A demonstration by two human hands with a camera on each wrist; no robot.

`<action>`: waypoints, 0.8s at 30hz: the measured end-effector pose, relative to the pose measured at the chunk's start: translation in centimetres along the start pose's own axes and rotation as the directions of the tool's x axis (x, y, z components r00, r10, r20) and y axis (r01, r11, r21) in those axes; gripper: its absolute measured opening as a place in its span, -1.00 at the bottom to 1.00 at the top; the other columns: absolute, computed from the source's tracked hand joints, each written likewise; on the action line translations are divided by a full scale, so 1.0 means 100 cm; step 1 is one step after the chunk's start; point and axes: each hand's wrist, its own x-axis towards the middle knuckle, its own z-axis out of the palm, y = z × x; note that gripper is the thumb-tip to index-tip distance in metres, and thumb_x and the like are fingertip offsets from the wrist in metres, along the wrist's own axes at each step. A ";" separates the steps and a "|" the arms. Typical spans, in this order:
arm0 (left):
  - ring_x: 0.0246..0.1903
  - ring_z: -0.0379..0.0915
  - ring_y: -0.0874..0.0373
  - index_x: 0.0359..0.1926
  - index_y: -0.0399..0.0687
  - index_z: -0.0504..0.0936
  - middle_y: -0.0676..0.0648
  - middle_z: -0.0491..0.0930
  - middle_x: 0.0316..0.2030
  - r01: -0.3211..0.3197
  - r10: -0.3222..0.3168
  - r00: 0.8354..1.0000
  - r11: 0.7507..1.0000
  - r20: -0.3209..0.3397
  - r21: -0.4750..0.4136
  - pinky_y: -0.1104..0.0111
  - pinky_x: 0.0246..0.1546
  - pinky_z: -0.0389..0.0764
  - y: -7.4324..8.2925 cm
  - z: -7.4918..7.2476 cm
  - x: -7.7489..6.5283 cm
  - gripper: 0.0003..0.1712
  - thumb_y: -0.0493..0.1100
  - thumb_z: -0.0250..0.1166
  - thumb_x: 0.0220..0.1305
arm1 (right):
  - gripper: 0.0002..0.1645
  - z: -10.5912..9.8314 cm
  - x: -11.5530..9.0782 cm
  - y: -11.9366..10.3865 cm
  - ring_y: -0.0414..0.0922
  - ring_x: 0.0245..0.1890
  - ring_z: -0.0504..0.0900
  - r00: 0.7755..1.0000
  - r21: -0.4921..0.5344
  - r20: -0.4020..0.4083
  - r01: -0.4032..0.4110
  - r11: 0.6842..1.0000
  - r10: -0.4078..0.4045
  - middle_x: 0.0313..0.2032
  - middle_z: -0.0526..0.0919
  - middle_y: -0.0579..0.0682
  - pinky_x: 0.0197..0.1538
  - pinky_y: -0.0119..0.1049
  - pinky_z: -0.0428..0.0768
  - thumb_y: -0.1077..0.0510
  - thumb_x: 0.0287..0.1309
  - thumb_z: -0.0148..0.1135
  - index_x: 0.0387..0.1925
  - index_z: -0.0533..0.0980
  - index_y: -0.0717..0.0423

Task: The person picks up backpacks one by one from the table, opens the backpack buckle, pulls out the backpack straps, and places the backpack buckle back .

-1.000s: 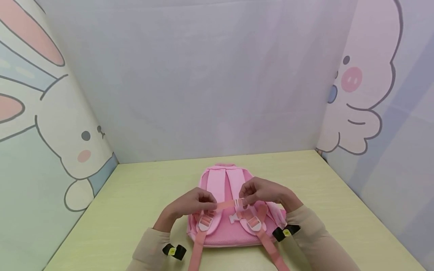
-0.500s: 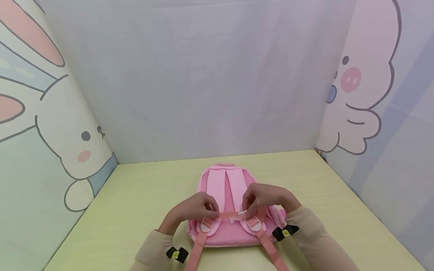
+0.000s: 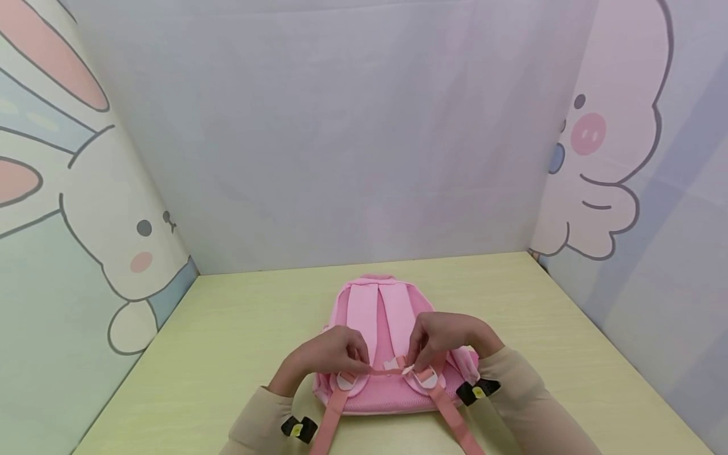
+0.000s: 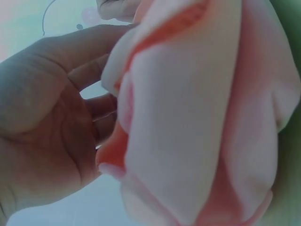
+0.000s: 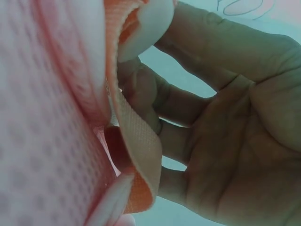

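A pink backpack [image 3: 387, 395] lies on the table, its shoulder straps [image 3: 362, 309] facing up. My left hand [image 3: 335, 351] pinches a coral webbing strap [image 3: 385, 371] near the lower left shoulder strap. At that strap's right end, my right hand [image 3: 446, 335] pinches a white buckle piece [image 3: 407, 370], seen tilted. Just above it sits a pronged white buckle half [image 3: 391, 364], apart from the held piece. In the right wrist view, thumb and fingers close on a white plastic part [image 5: 153, 30] beside looped coral webbing [image 5: 138, 129]. Padded strap [image 4: 178, 117] hides the left fingertips in the left wrist view.
Two coral strap tails [image 3: 330, 420] run from white adjusters [image 3: 425, 378] over the table's near edge. The pale yellow table [image 3: 244, 316] is bounded by a grey-white back panel [image 3: 341, 158] and side panels with cartoon animals [image 3: 136, 253].
Both hands have moved down toward the backpack's lower end, lowering the held strap and buckle piece. The buckle piece has tilted, and the pronged half now shows above the strap instead of below.
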 end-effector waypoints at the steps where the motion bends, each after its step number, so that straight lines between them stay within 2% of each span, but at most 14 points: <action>1: -0.50 0.41 0.36 -0.42 0.02 0.74 0.20 0.54 -0.48 -0.002 0.002 1.000 1.000 0.006 0.004 0.49 -0.48 0.48 -0.001 0.000 0.000 -0.92 -0.20 0.45 0.22 | -0.93 0.000 0.000 0.000 -0.33 -0.52 0.55 1.000 0.003 0.007 0.006 1.000 -0.006 -0.49 0.74 -0.12 -0.41 -0.46 0.52 0.29 0.03 0.50 -0.39 0.77 0.11; 7: -0.48 0.37 0.37 -0.31 0.04 0.72 0.18 0.51 -0.48 -0.015 0.015 0.999 1.000 0.047 0.011 0.49 -0.46 0.45 -0.003 -0.005 -0.002 -0.94 -0.20 0.45 0.22 | -0.93 -0.004 0.000 0.001 -0.38 -0.51 0.51 0.998 -0.014 0.040 0.050 0.999 -0.050 -0.47 0.74 -0.15 -0.41 -0.48 0.50 0.23 0.13 0.45 -0.32 0.78 0.11; 13: -0.45 0.43 0.36 -0.11 0.03 0.68 0.12 0.54 -0.44 -0.001 0.001 0.999 1.000 0.053 -0.006 0.47 -0.41 0.50 -0.004 -0.006 -0.003 -0.78 -0.19 0.46 0.21 | -0.89 -0.005 0.000 0.004 -0.39 -0.47 0.51 0.997 -0.022 0.038 0.064 0.998 -0.063 -0.45 0.73 -0.12 -0.37 -0.47 0.51 0.16 0.21 0.40 -0.29 0.77 0.10; 19: -0.44 0.42 0.34 -0.09 0.03 0.67 0.09 0.54 -0.43 0.013 -0.012 0.999 1.000 0.049 -0.023 0.46 -0.40 0.50 -0.001 -0.007 -0.003 -0.75 -0.22 0.45 0.20 | -0.86 -0.005 0.001 0.005 -0.39 -0.48 0.48 0.998 -0.013 0.039 0.058 0.998 -0.057 -0.45 0.73 -0.06 -0.39 -0.49 0.48 0.14 0.25 0.36 -0.30 0.77 0.10; 24: -0.31 0.49 0.33 -0.02 0.01 0.66 0.07 0.61 -0.26 -0.004 0.005 0.999 1.000 0.037 -0.005 0.43 -0.28 0.55 -0.002 -0.010 -0.005 -0.74 -0.13 0.40 0.29 | -0.87 -0.004 0.002 0.003 -0.32 -0.42 0.56 1.000 -0.056 -0.001 0.026 0.998 -0.026 -0.39 0.74 -0.02 -0.31 -0.40 0.58 0.14 0.29 0.33 -0.25 0.75 0.05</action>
